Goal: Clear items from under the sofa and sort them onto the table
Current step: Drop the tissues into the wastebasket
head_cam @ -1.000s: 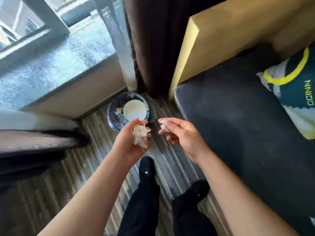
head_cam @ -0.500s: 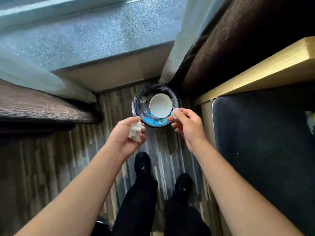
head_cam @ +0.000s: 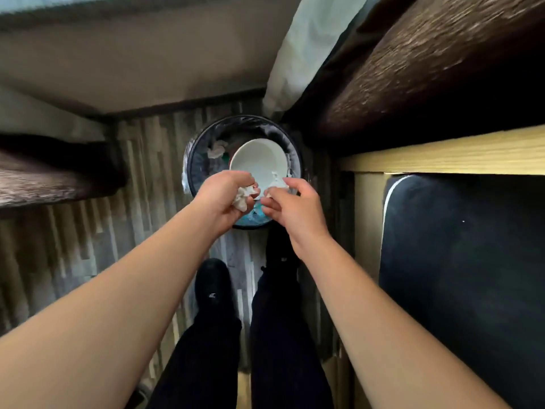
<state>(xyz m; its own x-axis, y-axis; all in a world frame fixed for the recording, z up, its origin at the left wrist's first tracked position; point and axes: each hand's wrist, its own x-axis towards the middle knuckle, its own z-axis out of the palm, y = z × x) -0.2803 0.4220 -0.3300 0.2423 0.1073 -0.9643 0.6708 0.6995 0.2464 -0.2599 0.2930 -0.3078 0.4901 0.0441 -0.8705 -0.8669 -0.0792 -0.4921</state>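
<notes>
A round black waste bin (head_cam: 191,160) with a plastic liner stands on the floor below me. Inside it lie a white paper cup (head_cam: 258,162), a crumpled tissue (head_cam: 216,149) and some blue rubbish. My left hand (head_cam: 221,199) is over the bin's near rim, shut on a crumpled white tissue (head_cam: 243,197). My right hand (head_cam: 290,211) is beside it, pinching a smaller white tissue scrap (head_cam: 277,184) between thumb and fingers. Both hands hover above the bin's near edge, almost touching each other.
The dark sofa seat (head_cam: 460,276) with a light wooden frame (head_cam: 442,154) is on the right. A brown curtain (head_cam: 413,69) and a pale sheer curtain (head_cam: 298,54) hang behind the bin. Another dark furniture edge (head_cam: 44,175) is at left. My dark-trousered legs and shoes stand on striped flooring (head_cam: 88,231).
I have stepped closer and leaned over the bin. Both hands moved forward from in front of the bin to above its near rim, still holding their tissues.
</notes>
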